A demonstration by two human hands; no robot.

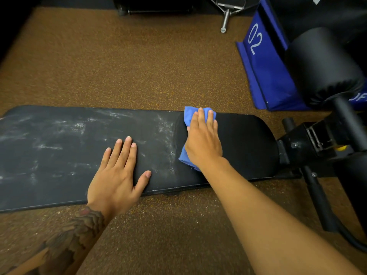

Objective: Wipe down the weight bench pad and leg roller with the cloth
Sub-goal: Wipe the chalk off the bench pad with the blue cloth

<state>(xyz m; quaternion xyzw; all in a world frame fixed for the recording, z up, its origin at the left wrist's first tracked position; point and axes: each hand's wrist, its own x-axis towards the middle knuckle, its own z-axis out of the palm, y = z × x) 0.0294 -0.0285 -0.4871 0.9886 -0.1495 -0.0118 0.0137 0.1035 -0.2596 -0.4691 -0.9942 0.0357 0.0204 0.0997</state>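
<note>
A long black bench pad (59,155) lies across the view, smeared with white dust on its left and middle parts; its right end looks dark and clean. My right hand (202,139) presses a crumpled blue cloth (188,118) flat onto the pad near that right end, fingers straight. My left hand (117,171) rests flat on the pad's near edge, fingers spread, holding nothing. A black leg roller (325,66) stands at the right, above the bench's black frame (309,143).
Speckled brown rubber floor (139,66) surrounds the bench. A blue padded block marked "02" (264,62) stands at the back right beside the roller. A metal bar end (225,20) and dark equipment sit at the top. Frame legs (319,199) reach toward the lower right.
</note>
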